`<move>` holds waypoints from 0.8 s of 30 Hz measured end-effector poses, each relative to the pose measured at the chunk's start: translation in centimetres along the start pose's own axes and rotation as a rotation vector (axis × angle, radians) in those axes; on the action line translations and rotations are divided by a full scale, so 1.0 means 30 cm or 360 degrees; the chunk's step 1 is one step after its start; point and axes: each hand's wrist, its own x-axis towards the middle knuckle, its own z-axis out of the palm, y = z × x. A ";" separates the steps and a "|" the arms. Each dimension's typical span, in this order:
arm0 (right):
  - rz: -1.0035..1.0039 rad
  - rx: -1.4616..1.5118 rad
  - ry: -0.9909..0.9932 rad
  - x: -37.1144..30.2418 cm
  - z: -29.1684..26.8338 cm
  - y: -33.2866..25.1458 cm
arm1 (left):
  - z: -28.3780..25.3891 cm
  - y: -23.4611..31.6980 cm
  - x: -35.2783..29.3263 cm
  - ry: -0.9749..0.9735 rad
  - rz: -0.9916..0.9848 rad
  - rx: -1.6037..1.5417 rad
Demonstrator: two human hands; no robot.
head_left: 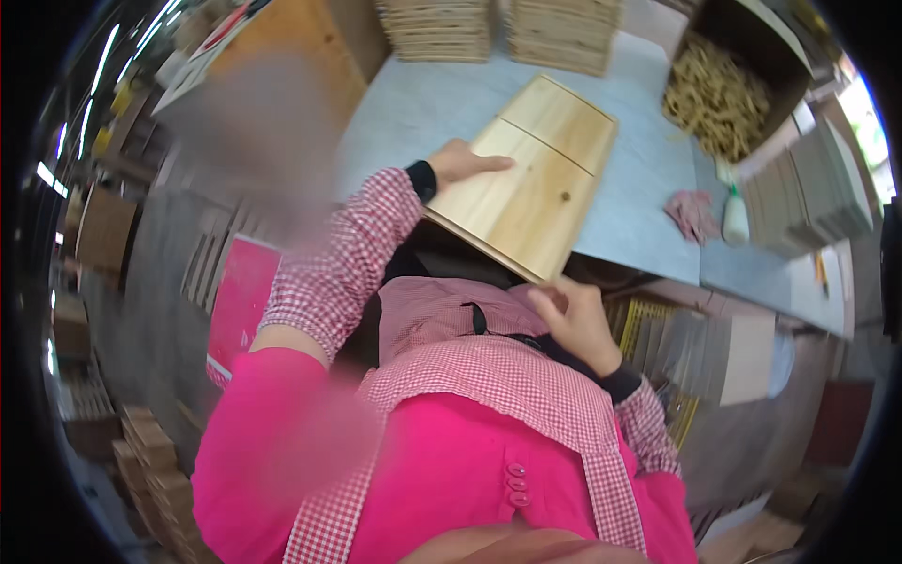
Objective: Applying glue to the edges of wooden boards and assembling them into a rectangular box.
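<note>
A flat, pale wooden box (531, 183) with a seam across its far part and a dark knot lies tilted over the table's near edge. My left hand (462, 165) grips its left side, the thumb flat on top and the other fingers hidden at the edge. At the near right corner of the box is my right hand (575, 321), its fingers curled and the thumb drawn in toward them. Slight blur hides what, if anything, sits between those fingertips.
Stacks of wooden pieces (561, 36) stand at the back of the pale table (648, 188). Toward the right are a bin of wood shavings (719, 99), a pink cloth (692, 216), a white bottle (736, 218) and stacked panels (810, 193). A yellow crate (641, 329) sits below the table.
</note>
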 end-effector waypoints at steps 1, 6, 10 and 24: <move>-0.0042 -0.0042 0.0142 0.009 -0.021 0.006 | 0.011 -0.003 0.017 -0.0073 -0.0019 0.0034; -0.0414 -0.0495 0.0673 0.259 -0.196 0.109 | -0.035 -0.015 0.014 0.0341 0.0304 0.0856; -0.0425 -0.0897 0.0907 0.573 -0.313 0.293 | 0.058 -0.037 -0.106 0.0983 0.0900 0.0973; -0.0245 -0.1256 0.0700 0.851 -0.184 0.215 | 0.282 -0.278 -0.476 0.0250 -0.0255 -0.1925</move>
